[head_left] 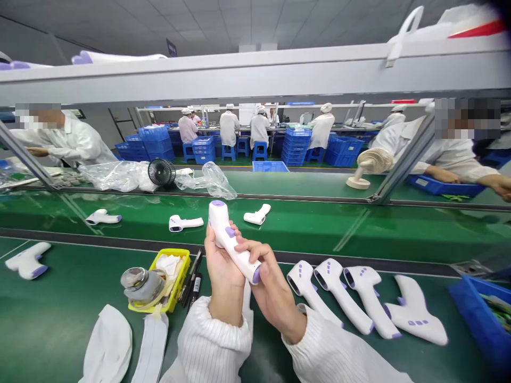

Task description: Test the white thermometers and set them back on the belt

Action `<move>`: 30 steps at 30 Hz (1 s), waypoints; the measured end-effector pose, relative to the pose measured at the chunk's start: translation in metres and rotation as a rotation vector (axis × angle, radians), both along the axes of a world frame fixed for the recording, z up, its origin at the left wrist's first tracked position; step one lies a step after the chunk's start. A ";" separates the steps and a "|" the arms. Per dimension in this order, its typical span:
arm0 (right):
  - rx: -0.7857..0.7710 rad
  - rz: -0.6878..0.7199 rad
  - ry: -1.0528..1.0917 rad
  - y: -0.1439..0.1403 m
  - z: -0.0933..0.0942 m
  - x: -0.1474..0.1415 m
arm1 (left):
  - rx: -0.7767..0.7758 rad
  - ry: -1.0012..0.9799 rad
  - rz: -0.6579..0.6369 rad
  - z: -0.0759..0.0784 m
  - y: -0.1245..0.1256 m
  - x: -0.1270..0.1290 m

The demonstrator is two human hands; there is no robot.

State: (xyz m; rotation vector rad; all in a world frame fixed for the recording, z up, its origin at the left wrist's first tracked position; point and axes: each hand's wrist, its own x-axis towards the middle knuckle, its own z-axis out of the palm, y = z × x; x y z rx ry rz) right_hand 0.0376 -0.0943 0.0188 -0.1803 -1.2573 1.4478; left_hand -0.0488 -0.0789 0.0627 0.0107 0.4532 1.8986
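A white infrared thermometer [227, 242] with a purple trigger and purple end caps is held above the bench in the middle of the view. My left hand [223, 271] is wrapped round it from below and behind. The fingers of my right hand [271, 282] grip the lower end of its handle, and the thumb is partly hidden. Just right of my hands, several similar thermometers lie in a row, the closest being a thermometer [313, 292]. Another thermometer [419, 314] lies on its side at the end of that row. Something white under my wrists is mostly hidden.
Across the green conveyor [303, 229] lie several thermometers. Left of my hands are a yellow basket [186, 260] with a glass jar [143, 287], black pens [195, 284] and white cloth [107, 343]. A blue bin [479, 319] stands right. Co-workers sit beyond; a shelf [239, 74] crosses overhead.
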 end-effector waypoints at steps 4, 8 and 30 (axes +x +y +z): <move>-0.270 0.247 0.156 0.006 0.013 -0.030 | 0.037 -0.002 0.220 0.001 0.000 -0.023; 0.013 0.164 -0.281 0.077 -0.009 -0.053 | 0.078 0.034 0.402 -0.002 0.003 -0.051; -0.114 -0.328 -0.734 0.180 -0.038 -0.018 | 0.071 0.069 0.329 -0.004 0.007 -0.063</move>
